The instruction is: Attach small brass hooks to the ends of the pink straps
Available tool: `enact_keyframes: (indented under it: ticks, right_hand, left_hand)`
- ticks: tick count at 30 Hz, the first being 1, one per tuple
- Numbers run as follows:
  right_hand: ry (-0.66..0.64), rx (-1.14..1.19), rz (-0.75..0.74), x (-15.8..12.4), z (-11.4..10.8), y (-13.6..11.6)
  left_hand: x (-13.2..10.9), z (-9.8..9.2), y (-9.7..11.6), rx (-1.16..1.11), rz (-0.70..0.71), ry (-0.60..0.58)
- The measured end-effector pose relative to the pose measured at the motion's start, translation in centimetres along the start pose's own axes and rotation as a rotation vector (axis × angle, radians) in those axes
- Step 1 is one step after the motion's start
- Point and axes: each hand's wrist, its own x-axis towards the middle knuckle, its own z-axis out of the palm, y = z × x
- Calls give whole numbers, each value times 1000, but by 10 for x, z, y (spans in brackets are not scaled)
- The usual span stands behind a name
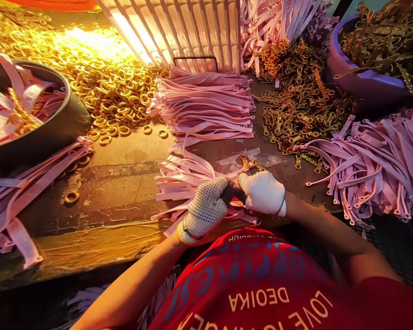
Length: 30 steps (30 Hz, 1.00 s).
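My left hand, in a dotted knit glove, is closed, its fingertips pressed together against my right hand. My right hand, in a white glove, is closed too. Between and just beyond them are the end of a pink strap and a gold-coloured metal link piece sticking out past my right fingers. The fingertips cover most of the grip. Loose pink straps lie under and beside my left hand. Behind them a neat stack of pink straps lies crosswise.
Gold rings are heaped at the back left, near a dark round tub of straps. A ribbed white plastic crate stands behind. Metal link pieces, a purple basin and more straps are at right.
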Motion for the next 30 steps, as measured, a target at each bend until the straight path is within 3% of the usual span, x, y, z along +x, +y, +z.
enact_keyframes:
  ticks: [5, 8, 12, 15, 18, 21, 24, 27, 30]
  right_hand:
    - [-17, -36, -40, -4, -3, 8]
    - [-3, -39, -12, -10, -5, 19]
    - [44, -103, 93, -21, -1, 42]
    - [160, -201, 92, -29, 8, 62]
    - [328, -104, 102, -35, 16, 79]
    - [492, 158, 83, -34, 21, 88]
    - [622, 342, 59, -26, 20, 87]
    - [601, 387, 33, -12, 15, 70]
    - [469, 272, -74, 3, 17, 36]
  left_hand:
    - [12, -7, 8, -14, 41, -134]
    - [24, -27, 0, 102, 42, -206]
    - [28, -71, -27, 537, -6, -119]
    - [21, -91, -42, 667, 6, -1]
    - [20, -87, -48, 609, 120, 43]
    - [26, -72, -55, 513, 271, -41]
    - [29, -59, -64, 527, 336, -144]
    - [24, -54, -66, 632, 305, -188]
    - [15, -51, -57, 723, 213, -215]
